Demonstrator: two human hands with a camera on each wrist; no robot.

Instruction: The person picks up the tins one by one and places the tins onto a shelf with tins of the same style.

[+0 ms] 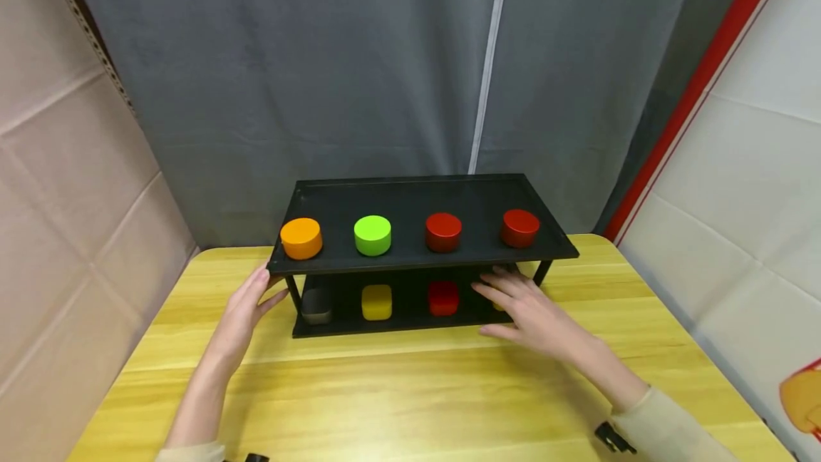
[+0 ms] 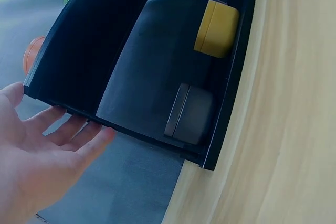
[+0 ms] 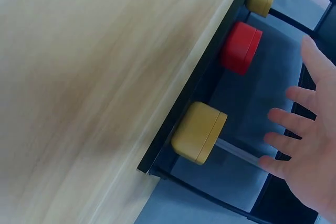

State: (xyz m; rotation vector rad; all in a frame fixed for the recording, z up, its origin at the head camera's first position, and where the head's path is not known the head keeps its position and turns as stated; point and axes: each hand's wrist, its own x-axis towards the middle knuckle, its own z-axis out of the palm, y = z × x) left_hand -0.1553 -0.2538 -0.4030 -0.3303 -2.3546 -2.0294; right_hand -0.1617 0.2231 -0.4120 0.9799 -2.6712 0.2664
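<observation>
A black two-tier rack stands on the table. Round pieces sit along its upper tier: orange, green and two red ones. Rounded-square pieces line the lower tier: dark grey, yellow, red and another yellow, mostly covered by my right hand in the head view. My left hand is at the rack's left end, fingertips against the upper tier's edge. Fingers spread, my right hand is by the right end, holding nothing.
The wood-grain table extends in front of the rack. Behind it hangs a grey curtain with a pale vertical strip. Light panels rise on the left and right, the right one with a red border.
</observation>
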